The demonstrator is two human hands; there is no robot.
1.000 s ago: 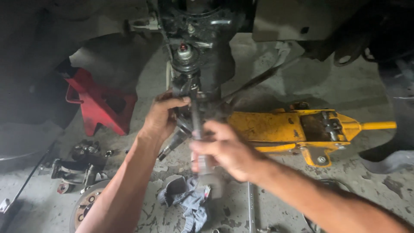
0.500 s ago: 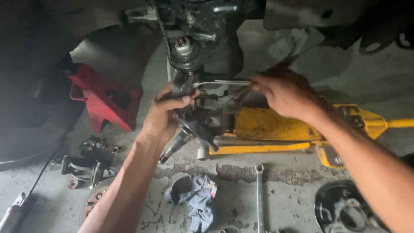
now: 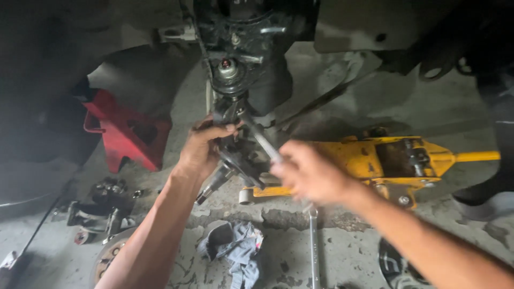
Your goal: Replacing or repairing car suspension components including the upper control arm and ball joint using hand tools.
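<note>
Grey, cracked concrete floor lies under a lifted car, and it is dusty and stained; up at the top hangs the dark, greasy metal wheel joint of the car, with a round silver nut on its top; the left hand is curled tight around the lower part of that joint, fingers wrapped over the front; the right hand is blurry, but it is closed around the low end of a long thin silver metal tool, which slants up to the joint and touches it; just behind the right hand sits a flat yellow floor jack with a long yellow handle; off to the left stands a red metal stand; near the bottom lie a crumpled grey rag, a long silver wrench beside it, and a pile of dark metal car parts at the far left.
</note>
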